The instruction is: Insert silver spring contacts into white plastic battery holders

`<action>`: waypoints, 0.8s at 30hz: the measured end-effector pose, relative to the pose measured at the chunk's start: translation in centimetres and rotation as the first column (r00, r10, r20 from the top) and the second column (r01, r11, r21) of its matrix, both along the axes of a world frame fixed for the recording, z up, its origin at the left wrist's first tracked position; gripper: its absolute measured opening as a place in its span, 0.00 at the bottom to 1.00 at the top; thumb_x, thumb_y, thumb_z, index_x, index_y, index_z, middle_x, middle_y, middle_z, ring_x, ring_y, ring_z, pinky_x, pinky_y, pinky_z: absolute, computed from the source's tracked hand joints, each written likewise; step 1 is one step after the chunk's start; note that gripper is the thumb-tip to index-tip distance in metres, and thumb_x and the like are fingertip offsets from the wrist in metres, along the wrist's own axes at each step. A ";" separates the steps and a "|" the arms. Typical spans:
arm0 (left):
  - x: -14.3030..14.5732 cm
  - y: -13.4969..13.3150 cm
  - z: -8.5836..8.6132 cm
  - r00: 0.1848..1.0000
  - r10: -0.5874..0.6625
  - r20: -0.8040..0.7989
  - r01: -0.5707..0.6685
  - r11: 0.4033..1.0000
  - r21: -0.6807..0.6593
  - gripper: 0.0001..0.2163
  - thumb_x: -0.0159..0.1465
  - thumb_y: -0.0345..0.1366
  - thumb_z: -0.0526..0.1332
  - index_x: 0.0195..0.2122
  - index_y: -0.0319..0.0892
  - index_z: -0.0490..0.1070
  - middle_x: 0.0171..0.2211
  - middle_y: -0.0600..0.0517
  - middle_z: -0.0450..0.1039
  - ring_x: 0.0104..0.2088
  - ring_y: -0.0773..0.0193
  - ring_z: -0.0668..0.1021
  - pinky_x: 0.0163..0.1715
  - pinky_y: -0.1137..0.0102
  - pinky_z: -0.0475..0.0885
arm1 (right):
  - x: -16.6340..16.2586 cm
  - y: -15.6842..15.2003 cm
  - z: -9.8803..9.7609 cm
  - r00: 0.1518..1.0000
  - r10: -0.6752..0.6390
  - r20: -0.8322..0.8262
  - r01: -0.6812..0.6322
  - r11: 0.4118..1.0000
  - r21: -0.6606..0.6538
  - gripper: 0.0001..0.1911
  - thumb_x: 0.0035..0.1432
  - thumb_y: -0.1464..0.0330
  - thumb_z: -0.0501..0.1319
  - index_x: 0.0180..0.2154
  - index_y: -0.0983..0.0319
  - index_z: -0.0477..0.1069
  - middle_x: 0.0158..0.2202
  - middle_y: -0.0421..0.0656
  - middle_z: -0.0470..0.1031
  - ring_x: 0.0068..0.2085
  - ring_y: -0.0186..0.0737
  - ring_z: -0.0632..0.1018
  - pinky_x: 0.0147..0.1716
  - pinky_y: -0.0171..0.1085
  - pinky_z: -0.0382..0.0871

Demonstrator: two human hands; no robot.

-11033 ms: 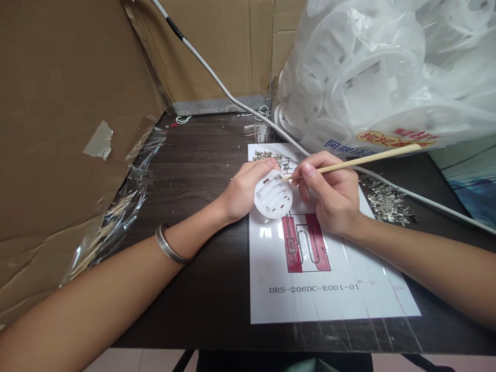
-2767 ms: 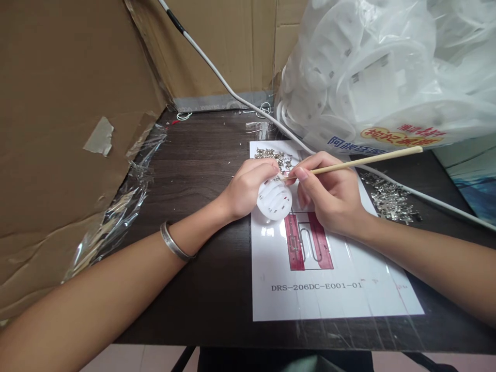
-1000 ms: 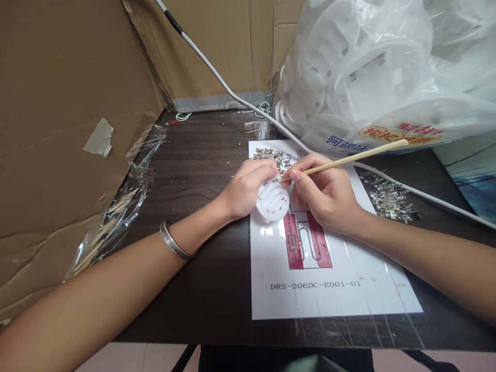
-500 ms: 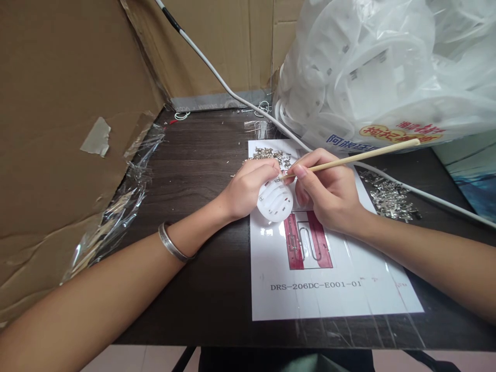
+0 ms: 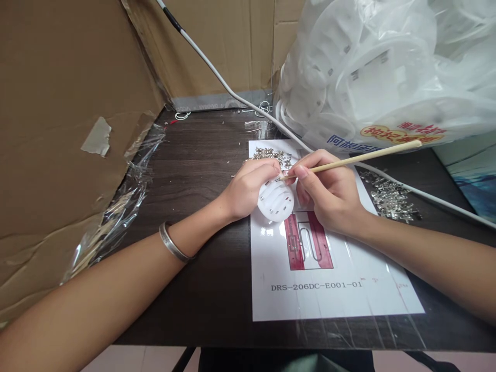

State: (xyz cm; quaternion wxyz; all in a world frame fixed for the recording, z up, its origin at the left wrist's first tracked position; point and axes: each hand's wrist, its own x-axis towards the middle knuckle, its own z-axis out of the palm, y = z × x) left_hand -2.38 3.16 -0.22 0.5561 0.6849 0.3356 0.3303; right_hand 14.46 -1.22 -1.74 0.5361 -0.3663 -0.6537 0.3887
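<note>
My left hand (image 5: 250, 188) grips a round white plastic disc (image 5: 276, 201) with small slots and metal bits in its face, thumb along the upper edge. In my right hand (image 5: 329, 188) is a thin wooden stick (image 5: 368, 155), held like a pen. The stick's lower tip meets the disc's upper edge, close to my left thumb. What lies right under the tip is too small to make out. Beneath both hands lies a printed sheet (image 5: 310, 299) with a red and white diagram (image 5: 309, 240). A pile of small metal pieces (image 5: 269, 155) sits just beyond the disc.
A second heap of metal pieces (image 5: 391, 196) lies right of the sheet. A clear bag full of white discs (image 5: 372, 77) stands at the back right. The white cable (image 5: 232, 93) runs across the table, and cardboard (image 5: 70, 129) walls the left side.
Almost nothing differs. Both hands, the disc and the stick keep their places, with only a very slight shift of the whole view.
</note>
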 end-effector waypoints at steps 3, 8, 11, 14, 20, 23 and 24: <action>0.1 0.0 0.0 1.000 0.005 -0.008 -0.005 1.000 -0.022 0.11 0.61 0.34 0.52 0.20 0.41 0.59 0.20 0.53 0.58 0.25 0.68 0.61 0.26 0.69 0.57 | 0.0 0.0 0.0 1.000 -0.018 0.003 0.018 1.000 0.006 0.11 0.69 0.67 0.59 0.32 0.61 0.70 0.29 0.37 0.70 0.21 0.26 0.68 0.17 0.31 0.60; 0.1 0.0 0.0 1.000 0.015 -0.016 -0.015 1.000 -0.008 0.12 0.61 0.34 0.52 0.20 0.41 0.59 0.20 0.53 0.58 0.24 0.68 0.61 0.25 0.68 0.56 | 0.0 0.1 -0.2 0.999 -0.023 0.041 0.023 1.000 0.011 0.10 0.69 0.67 0.59 0.32 0.60 0.70 0.29 0.38 0.71 0.26 0.30 0.71 0.20 0.32 0.62; 0.0 0.0 0.0 1.000 0.017 -0.022 -0.017 1.000 -0.011 0.12 0.61 0.34 0.53 0.19 0.41 0.60 0.19 0.53 0.58 0.24 0.68 0.60 0.25 0.68 0.56 | 0.0 0.1 -0.2 0.996 -0.043 0.074 0.042 0.999 0.023 0.11 0.69 0.66 0.59 0.32 0.59 0.71 0.31 0.40 0.72 0.33 0.34 0.74 0.24 0.34 0.64; -0.1 0.0 -0.1 1.000 -0.001 -0.020 0.000 1.000 -0.012 0.12 0.61 0.34 0.53 0.20 0.42 0.60 0.19 0.54 0.57 0.23 0.68 0.60 0.24 0.69 0.55 | 0.0 0.0 0.0 0.985 -0.081 0.150 0.072 0.995 0.066 0.11 0.69 0.68 0.58 0.31 0.60 0.71 0.31 0.41 0.73 0.32 0.34 0.74 0.26 0.35 0.66; -0.1 0.0 -0.3 1.000 -0.011 -0.018 0.011 1.000 -0.017 0.11 0.60 0.35 0.54 0.20 0.42 0.61 0.19 0.54 0.56 0.24 0.68 0.61 0.24 0.69 0.56 | 0.0 0.3 0.3 0.979 -0.073 0.192 0.053 0.993 0.107 0.13 0.68 0.71 0.58 0.29 0.61 0.71 0.29 0.39 0.71 0.26 0.30 0.71 0.23 0.33 0.64; -0.1 -0.1 -0.2 0.999 -0.010 -0.033 0.009 1.000 -0.020 0.11 0.60 0.36 0.54 0.20 0.42 0.62 0.19 0.54 0.57 0.24 0.68 0.61 0.24 0.69 0.56 | 0.0 0.3 0.3 0.980 -0.062 0.189 0.044 0.994 0.099 0.13 0.68 0.70 0.58 0.29 0.61 0.71 0.28 0.39 0.70 0.25 0.29 0.70 0.21 0.32 0.62; -0.1 -0.1 -0.2 0.999 -0.012 -0.037 0.012 1.000 -0.020 0.11 0.60 0.36 0.54 0.20 0.42 0.62 0.19 0.55 0.57 0.24 0.68 0.61 0.24 0.69 0.56 | 0.0 0.3 0.3 0.979 -0.064 0.193 0.045 0.993 0.105 0.13 0.68 0.70 0.58 0.28 0.61 0.71 0.28 0.39 0.70 0.25 0.29 0.70 0.21 0.32 0.62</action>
